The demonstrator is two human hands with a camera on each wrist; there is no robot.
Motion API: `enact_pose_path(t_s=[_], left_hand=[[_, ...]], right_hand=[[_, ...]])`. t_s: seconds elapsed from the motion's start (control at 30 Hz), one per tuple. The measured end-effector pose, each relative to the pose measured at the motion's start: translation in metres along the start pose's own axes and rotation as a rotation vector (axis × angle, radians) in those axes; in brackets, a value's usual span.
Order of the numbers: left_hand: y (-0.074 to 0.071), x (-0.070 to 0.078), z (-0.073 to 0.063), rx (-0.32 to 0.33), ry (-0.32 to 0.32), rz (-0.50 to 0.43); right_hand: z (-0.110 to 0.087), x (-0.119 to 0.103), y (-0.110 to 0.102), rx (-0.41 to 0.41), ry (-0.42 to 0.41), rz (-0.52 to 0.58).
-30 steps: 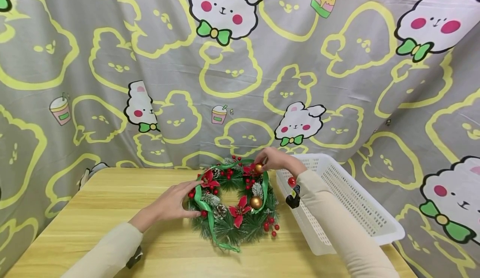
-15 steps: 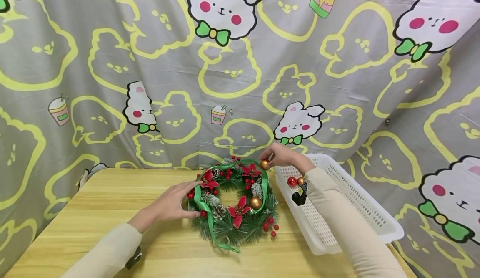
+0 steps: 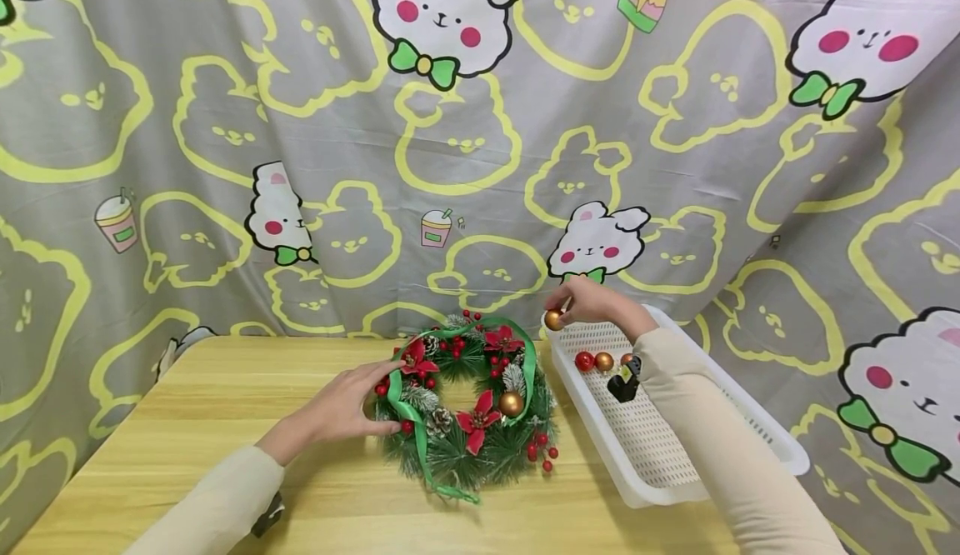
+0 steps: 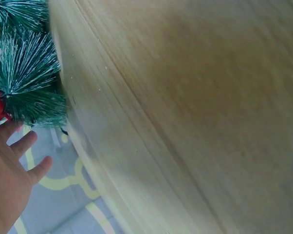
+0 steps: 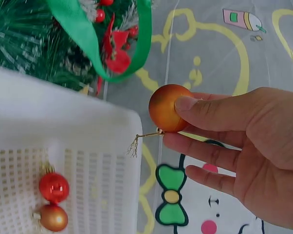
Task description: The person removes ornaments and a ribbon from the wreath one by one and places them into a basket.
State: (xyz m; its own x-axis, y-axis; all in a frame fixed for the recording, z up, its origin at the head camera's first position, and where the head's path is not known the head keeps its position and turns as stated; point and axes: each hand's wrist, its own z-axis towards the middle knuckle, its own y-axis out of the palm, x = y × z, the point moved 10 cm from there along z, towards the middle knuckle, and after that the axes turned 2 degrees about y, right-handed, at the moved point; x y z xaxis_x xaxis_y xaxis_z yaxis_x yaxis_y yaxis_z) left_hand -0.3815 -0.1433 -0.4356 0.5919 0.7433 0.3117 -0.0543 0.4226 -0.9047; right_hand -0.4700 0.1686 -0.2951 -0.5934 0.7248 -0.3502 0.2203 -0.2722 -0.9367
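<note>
Shifted rightward, away from the wreath: one gold ball, pinched in my right grip, now near the far-left corner of the white basket. My left grip unmoved, fingers spread against the wreath's left side, on the tabletop.

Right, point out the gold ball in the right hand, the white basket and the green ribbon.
Held gold ball (image 5: 165, 109), right wrist view: middle of its visible face.
White basket (image 3: 652, 432), head view: bare part of its perforated floor.
Green ribbon (image 5: 82, 33), right wrist view: its broader strand, above the bend.
</note>
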Motion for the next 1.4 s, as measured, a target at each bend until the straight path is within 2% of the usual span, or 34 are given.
enact_pose_path(t_s=[0.1,0.23,0.43,0.93,1.17,1.4], left_hand=[[0.001,0.0,0.0,-0.005,0.0,-0.002],[0.002,0.0,0.0,-0.01,-0.001,0.003],[0.001,0.0,-0.001,-0.003,-0.005,-0.002],[0.002,-0.001,-0.001,-0.004,-0.004,-0.003],[0.0,0.002,0.001,0.008,0.007,-0.003],[-0.001,0.002,0.0,0.005,0.002,-0.007]], right_hand=[[-0.007,0.008,-0.005,0.012,0.004,-0.015],[-0.016,0.024,-0.009,0.013,0.049,-0.045],[-0.031,0.041,-0.012,0.003,0.063,-0.036],[-0.067,0.085,-0.005,-0.029,0.194,-0.085],[-0.081,0.11,-0.004,-0.016,0.251,-0.102],[-0.094,0.127,0.001,0.014,0.273,-0.101]])
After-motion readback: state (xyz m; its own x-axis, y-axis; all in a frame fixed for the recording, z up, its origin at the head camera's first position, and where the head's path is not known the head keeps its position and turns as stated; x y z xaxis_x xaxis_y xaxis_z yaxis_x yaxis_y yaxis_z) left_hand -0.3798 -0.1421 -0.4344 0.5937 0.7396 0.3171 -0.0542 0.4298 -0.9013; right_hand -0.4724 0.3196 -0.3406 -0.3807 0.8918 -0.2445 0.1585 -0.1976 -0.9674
